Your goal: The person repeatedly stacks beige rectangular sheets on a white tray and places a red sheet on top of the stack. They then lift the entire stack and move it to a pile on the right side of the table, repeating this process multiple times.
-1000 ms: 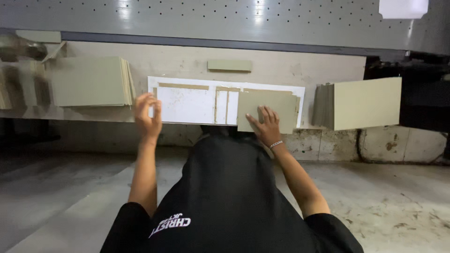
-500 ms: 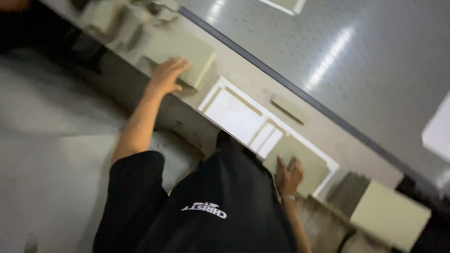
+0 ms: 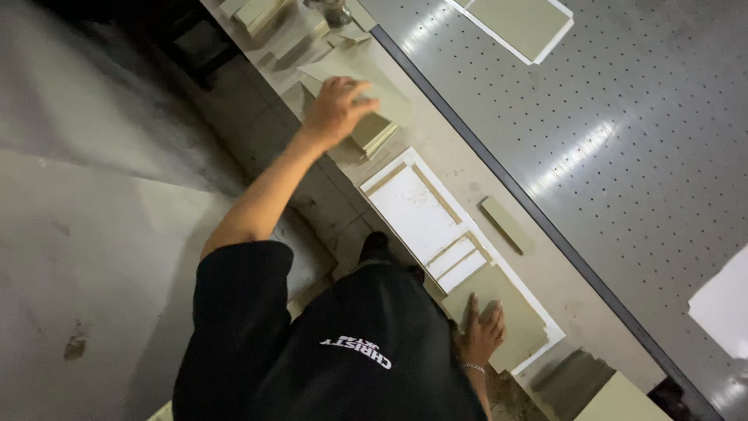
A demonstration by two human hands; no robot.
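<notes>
We saw the white sheet (image 3: pixel 425 222) on the bench (image 3: pixel 538 273), its long axis running from ten to four o'clock. Our right hand (image 3: pixel 481 334) pressed flat on the green card (image 3: pixel 510 312) at its four o'clock end. Our left hand (image 3: pixel 336 109) rested, fingers seemingly loose, on the card stack (image 3: pixel 374 129) at ten o'clock.

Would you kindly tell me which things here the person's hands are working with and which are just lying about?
In hand:
- left hand on the stack of olive boards
- right hand flat on the olive board in the white frame sheet

Lying about:
- narrow olive strip
- perforated grey table
- board on that table
- piles at the far end
</notes>
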